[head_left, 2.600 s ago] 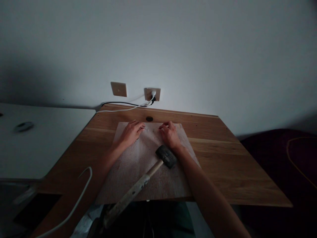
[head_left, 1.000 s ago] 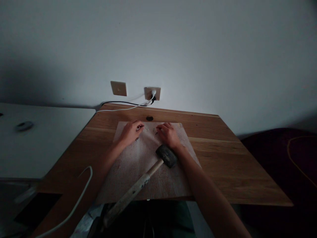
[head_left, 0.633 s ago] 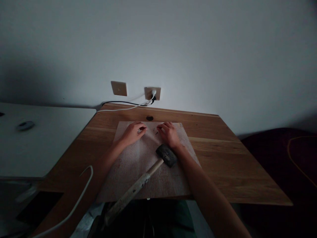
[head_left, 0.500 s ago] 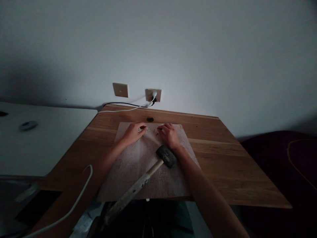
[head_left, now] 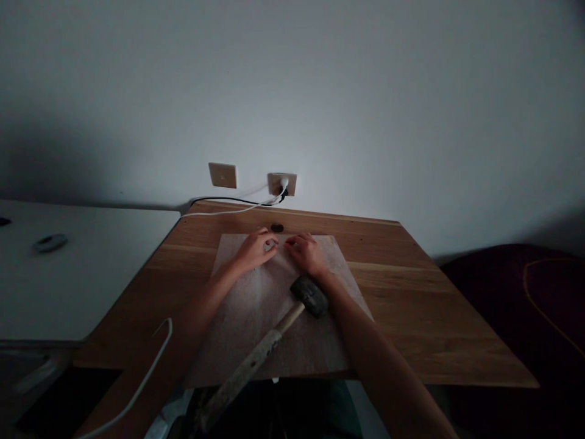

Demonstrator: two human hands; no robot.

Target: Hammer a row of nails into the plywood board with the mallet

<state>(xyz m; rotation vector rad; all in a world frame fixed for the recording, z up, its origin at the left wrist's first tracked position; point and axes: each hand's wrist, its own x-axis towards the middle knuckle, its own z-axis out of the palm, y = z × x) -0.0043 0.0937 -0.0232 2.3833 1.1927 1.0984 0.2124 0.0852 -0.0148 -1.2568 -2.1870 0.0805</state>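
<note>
Both my hands rest at the far end of a thin plywood board (head_left: pixel 256 317) that lies on a wooden table (head_left: pixel 411 305). My left hand (head_left: pixel 254 250) has its fingers curled, the tips pinched towards the middle. My right hand (head_left: pixel 307 253) is curled the same way, its fingertips almost meeting those of the left. Whatever sits between the fingertips is too small and dark to make out. A mallet lies on the board just below my right wrist, its black head (head_left: pixel 311 296) beside my forearm and its pale handle (head_left: pixel 247 371) running past the near edge.
A dark knot hole (head_left: pixel 276 228) marks the table behind the board. Black and white cables run from a wall socket (head_left: pixel 282 182); a blank wall plate (head_left: pixel 222 175) sits beside it. A white cable (head_left: pixel 146 378) crosses the near left. A white desk (head_left: pixel 82 268) adjoins on the left.
My two hands have drawn closer together, the fingertips now nearly touching. The small dark bits seen between them earlier are covered. The mallet has not moved.
</note>
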